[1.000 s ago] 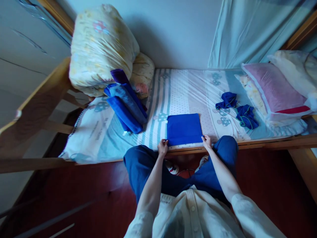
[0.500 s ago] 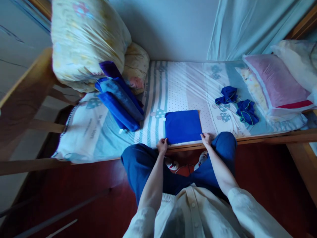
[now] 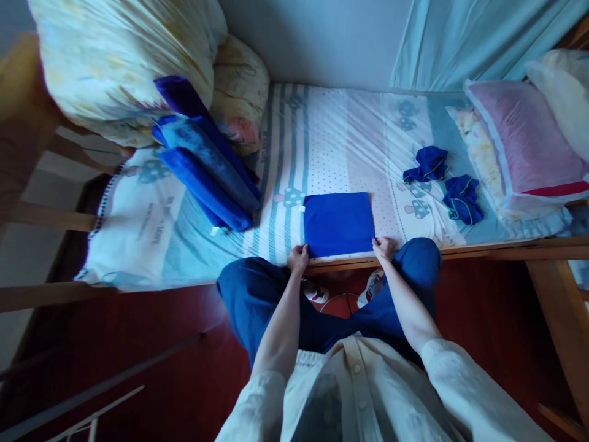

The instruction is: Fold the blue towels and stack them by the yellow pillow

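Note:
A blue cloth [image 3: 339, 224] lies flat as a near-square on the bed, close to its front edge, with a small white tag at its left side. My left hand [image 3: 298, 258] pinches the near left corner of this cloth. At the near right corner, my right hand [image 3: 383, 247] has its fingers closed on the edge. Two crumpled blue cloths with green edging, one [image 3: 427, 164] behind the other [image 3: 462, 199], lie to the right. Left of the flat cloth is a stack of long folded blue cloths [image 3: 209, 175].
Large pale yellow bedding [image 3: 133, 67] is piled at the bed's left end. A pink pillow [image 3: 524, 138] in clear wrapping lies at the right end. The wooden bed rail [image 3: 497, 252] runs along the front. A pale curtain [image 3: 460, 43] hangs behind.
The view has shifted slightly, so the bed and things on it sit a little differently in frame. Both hands stay at the near corners of the flat blue cloth.

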`<action>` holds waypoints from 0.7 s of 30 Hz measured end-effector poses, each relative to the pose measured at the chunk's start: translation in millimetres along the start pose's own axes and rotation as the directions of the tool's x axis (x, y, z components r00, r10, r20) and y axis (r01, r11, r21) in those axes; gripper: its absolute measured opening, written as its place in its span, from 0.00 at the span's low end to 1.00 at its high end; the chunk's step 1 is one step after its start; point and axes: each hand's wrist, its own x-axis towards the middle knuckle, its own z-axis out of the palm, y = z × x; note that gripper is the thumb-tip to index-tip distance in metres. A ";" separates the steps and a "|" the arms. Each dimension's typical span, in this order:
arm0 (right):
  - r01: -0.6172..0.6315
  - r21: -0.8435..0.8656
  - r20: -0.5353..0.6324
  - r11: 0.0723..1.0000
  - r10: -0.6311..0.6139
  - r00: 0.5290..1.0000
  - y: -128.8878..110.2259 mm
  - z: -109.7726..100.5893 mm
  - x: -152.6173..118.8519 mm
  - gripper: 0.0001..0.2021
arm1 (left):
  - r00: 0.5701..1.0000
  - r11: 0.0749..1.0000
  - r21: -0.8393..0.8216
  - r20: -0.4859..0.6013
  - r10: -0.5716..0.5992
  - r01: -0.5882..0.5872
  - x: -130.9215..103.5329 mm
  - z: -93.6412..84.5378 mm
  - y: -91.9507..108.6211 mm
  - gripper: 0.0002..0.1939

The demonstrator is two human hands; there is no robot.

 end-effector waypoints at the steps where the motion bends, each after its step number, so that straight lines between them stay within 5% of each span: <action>1: 0.004 -0.005 -0.003 1.000 -0.004 1.000 0.0 0.3 0.4 0.12 | 1.000 1.000 0.003 0.002 -0.001 0.001 0.0 -0.3 0.4 0.17; 17: -0.047 -0.200 0.070 0.979 0.062 0.996 -25.5 -4.9 0.0 0.10 | 0.998 0.998 0.044 0.009 0.055 -0.055 -2.2 -10.3 9.1 0.14; 21: 0.087 -0.198 0.070 0.976 -0.074 0.995 -30.8 -28.4 1.1 0.15 | 0.981 0.979 0.063 -0.004 0.196 -0.195 -3.5 -29.2 10.2 0.18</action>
